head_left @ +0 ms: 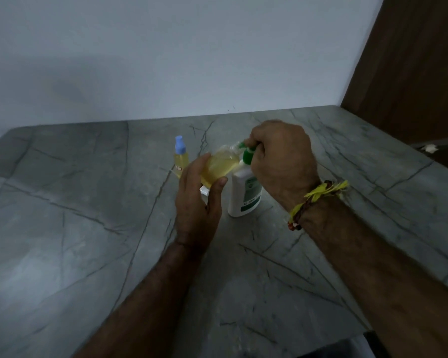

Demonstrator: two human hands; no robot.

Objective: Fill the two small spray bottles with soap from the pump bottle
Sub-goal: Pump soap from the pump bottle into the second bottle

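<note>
A white pump bottle with a green label and green pump head stands upright on the grey marble-look table. My right hand is curled over the pump head. My left hand grips a small clear spray bottle holding yellow liquid, tilted with its open neck at the pump's nozzle. A second small spray bottle with a blue cap and yellow liquid stands upright to the left, apart from both hands. Something small and white lies under my left hand, mostly hidden.
A pale wall runs along the table's far edge. A brown wooden panel rises at the back right. The table's right edge drops off near a dark area with a small white scrap.
</note>
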